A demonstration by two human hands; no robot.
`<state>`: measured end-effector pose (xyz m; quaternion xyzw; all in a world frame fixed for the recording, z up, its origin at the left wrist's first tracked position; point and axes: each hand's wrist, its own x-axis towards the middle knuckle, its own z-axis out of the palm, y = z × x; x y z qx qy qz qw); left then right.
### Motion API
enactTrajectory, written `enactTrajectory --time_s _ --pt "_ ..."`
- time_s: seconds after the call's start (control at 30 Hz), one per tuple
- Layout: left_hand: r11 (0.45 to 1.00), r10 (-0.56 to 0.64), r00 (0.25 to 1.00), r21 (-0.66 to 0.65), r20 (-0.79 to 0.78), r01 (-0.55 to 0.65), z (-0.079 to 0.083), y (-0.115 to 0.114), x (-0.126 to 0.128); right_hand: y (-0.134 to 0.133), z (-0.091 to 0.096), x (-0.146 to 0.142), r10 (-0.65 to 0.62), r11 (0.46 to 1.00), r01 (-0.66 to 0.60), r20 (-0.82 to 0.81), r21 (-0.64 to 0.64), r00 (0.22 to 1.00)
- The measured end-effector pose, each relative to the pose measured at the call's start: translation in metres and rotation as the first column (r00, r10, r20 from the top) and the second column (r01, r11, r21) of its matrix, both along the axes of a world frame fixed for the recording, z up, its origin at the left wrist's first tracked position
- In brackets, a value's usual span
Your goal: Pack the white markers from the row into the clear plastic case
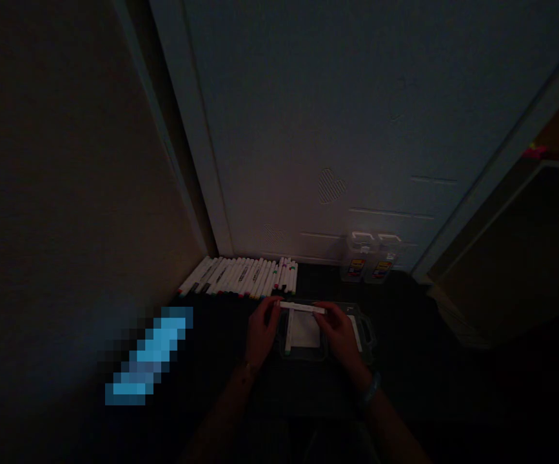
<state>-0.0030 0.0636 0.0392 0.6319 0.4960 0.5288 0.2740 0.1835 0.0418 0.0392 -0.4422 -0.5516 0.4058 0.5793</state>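
Observation:
The scene is very dark. Both hands hold one white marker [302,309] level and crosswise above a dark plastic case [367,332]. My left hand [261,335] pinches its left end, my right hand [340,335] its right end. Inside the case lie a white sheet or pad [305,330] and another white marker [288,332] set upright along its left side. A row of several white markers [240,276] lies side by side on the dark floor just beyond the hands, against the door.
A pale door [356,129] rises straight ahead, a wall [66,193] on the left. Two small clear bottles with labels [370,259] stand at the door's foot, right of the markers. A blurred blue glowing patch [148,356] lies left of the hands. A dark frame [516,258] stands at right.

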Motion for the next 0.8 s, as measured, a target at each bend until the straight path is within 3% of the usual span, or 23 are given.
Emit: enactTrajectory --time_s 0.3,0.5,0.6,0.8 --pt "1.0 -0.002 0.999 -0.008 0.035 0.002 -0.004 0.003 0.0 0.001 0.003 0.003 -0.058 0.996 0.05 -0.124 -0.067 0.991" --pt "1.0 0.017 1.0 0.024 0.006 -0.018 -0.009 0.008 -0.004 0.003 -0.002 0.012 -0.34 0.941 0.338 -0.08 -0.035 0.937" --pt "0.997 0.002 0.996 0.075 -0.09 0.005 -0.016 0.013 -0.006 0.003 -0.003 0.014 -0.385 0.923 0.385 -0.057 -0.007 0.921" --pt "0.988 -0.017 0.906 0.134 -0.423 0.081 -0.026 0.013 -0.003 -0.003 0.0 0.01 -0.297 0.953 0.291 0.092 0.081 0.95"
